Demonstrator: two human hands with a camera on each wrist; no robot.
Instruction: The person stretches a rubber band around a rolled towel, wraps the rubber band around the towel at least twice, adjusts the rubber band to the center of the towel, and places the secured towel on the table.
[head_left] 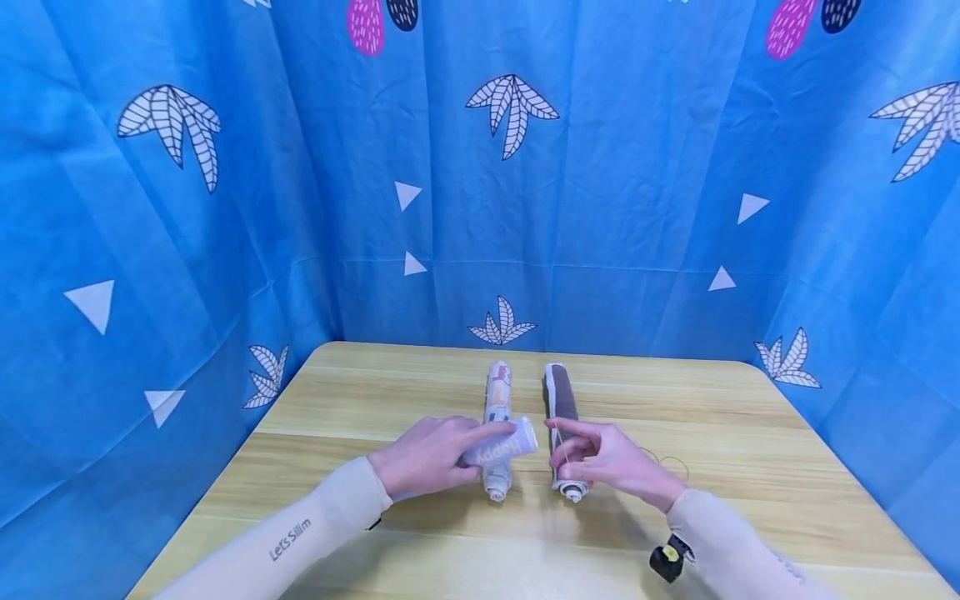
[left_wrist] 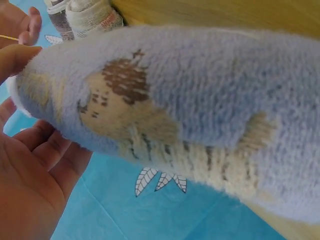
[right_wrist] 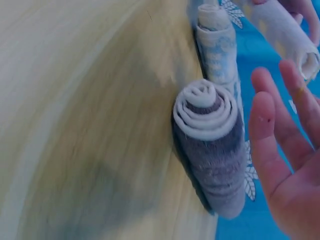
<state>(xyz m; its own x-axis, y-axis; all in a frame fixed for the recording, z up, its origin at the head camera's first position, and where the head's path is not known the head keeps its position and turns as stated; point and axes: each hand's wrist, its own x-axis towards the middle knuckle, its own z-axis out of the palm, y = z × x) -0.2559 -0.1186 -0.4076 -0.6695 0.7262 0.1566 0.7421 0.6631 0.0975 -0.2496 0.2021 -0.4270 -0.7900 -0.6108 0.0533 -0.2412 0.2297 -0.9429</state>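
My left hand [head_left: 442, 454] grips a pale lavender rolled towel [head_left: 501, 447] marked "Happy", lifted across the printed towel roll. Close up in the left wrist view, this rolled towel [left_wrist: 210, 100] shows a figure in brown and cream, with the thumb above and fingers below its end. A thin yellowish rubber band [head_left: 559, 437] is stretched between the fingers of my right hand [head_left: 611, 457], just over the near end of a brown rolled towel [head_left: 564, 402]. That brown roll [right_wrist: 215, 165] shows a white spiral end beside the right fingers in the right wrist view.
A white printed towel roll [head_left: 498, 392] lies left of the brown one, both pointing away from me. Thin rubber bands [head_left: 677, 463] lie on the wooden table [head_left: 750, 517] behind my right wrist. A blue patterned curtain [head_left: 600, 208] encloses the table's back and sides.
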